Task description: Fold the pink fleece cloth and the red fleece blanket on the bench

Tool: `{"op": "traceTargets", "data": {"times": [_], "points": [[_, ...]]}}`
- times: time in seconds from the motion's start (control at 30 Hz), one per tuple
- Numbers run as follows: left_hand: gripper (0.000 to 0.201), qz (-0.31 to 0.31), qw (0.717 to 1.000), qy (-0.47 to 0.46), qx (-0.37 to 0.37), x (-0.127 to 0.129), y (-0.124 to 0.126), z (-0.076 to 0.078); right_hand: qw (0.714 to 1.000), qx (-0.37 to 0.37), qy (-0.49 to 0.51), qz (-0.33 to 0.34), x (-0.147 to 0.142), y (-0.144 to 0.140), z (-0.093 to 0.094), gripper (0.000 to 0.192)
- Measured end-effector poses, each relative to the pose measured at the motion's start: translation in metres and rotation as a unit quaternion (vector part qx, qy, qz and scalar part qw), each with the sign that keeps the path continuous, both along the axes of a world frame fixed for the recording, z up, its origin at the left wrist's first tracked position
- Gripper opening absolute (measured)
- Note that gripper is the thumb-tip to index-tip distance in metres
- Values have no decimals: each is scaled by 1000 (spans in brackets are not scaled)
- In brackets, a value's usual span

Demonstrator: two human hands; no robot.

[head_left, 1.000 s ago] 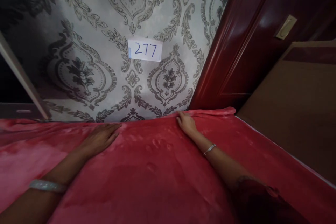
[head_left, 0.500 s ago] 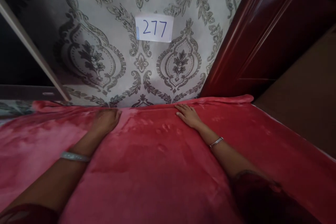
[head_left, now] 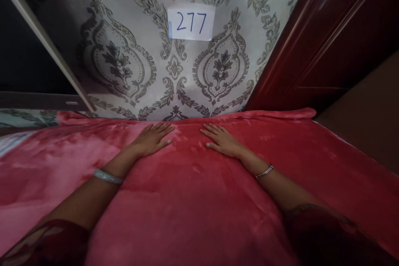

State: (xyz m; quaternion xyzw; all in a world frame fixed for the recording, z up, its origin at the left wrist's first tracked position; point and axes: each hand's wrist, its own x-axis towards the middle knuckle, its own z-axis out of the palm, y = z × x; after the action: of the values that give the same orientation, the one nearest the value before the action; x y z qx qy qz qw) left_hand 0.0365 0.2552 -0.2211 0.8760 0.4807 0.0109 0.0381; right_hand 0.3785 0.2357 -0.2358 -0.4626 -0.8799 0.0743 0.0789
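A plush red blanket [head_left: 187, 199] is spread across the whole lower part of the head view, with a rolled or folded ridge along its far edge by the wall. My left hand [head_left: 152, 138] lies flat on it near that edge, fingers stretched and spread. To the right, my right hand [head_left: 222, 140] also rests palm down on the blanket with its fingers apart. Both hands hold nothing. A pale bangle [head_left: 107, 176] is on my left wrist and a thin silver bracelet [head_left: 264, 171] on my right.
Patterned wallpaper [head_left: 174, 87] rises right behind the blanket, bearing a paper label [head_left: 191, 21] marked 277. A dark red wooden panel [head_left: 311, 41] stands at the right. A dark screen-like panel with a light frame [head_left: 40, 20] is at the upper left.
My left hand has moved right, towards my right hand, and its fingers have spread out flat. My right hand stays in nearly the same spot. The view has shifted slightly.
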Motion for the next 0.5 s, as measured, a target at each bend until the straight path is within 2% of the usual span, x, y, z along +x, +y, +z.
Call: {"op": "traceTargets", "data": {"times": [0.2,0.3,0.4,0.5], "points": [[67,69,998,-2,12,0,-3,3,1000,16,7,2,-3,-3,-1,64],[66,109,994,23,1,-14,-5,7,1000,22,5,0,-5,-2,-5,62],[64,187,981,38,10,-57,-16,13,999,36,3,-3,-6,0,-12,61],[61,295,953,54,33,-123,-47,22,999,43,-3,-3,-4,2,-21,61]]}}
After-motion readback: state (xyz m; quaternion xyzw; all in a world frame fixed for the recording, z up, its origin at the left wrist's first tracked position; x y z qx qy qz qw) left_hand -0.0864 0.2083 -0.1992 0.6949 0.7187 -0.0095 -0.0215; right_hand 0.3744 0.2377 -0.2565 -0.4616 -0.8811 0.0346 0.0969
